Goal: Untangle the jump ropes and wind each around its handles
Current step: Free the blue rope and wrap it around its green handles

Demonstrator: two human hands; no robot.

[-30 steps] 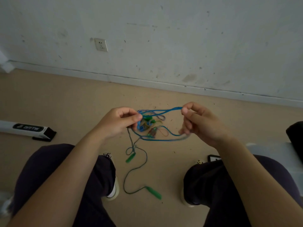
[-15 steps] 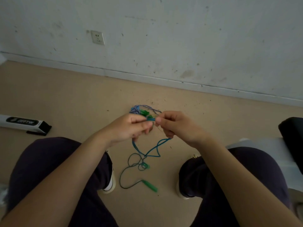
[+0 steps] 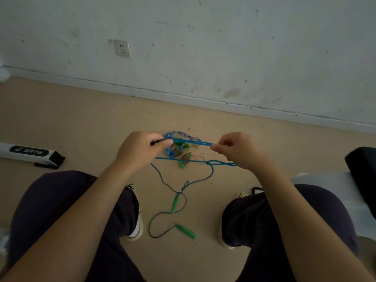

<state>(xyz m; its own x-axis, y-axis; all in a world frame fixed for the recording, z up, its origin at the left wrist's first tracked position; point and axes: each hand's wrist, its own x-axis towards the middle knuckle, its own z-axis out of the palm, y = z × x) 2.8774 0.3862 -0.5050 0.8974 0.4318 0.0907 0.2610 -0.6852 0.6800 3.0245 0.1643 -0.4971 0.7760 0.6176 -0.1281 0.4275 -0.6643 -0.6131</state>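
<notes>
Rope tangle (image 3: 179, 151) on floor (image 3: 81, 123) near wall (image 3: 203, 47); two handles (image 3: 175, 203) nearer the knees; long box (image 3: 30, 153) far left; outlet (image 3: 122, 48) on wall.

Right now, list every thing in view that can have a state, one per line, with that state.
left hand: pinching the blue rope, fingers curled
right hand: pinching the blue rope's other end of the span
blue rope: stretched taut between the hands, still tangled
dark rope: hanging slack, looped, unwound
green handles: loose, nothing wound round them
rope tangle: still knotted, on the floor
wall socket: nothing plugged in
</notes>
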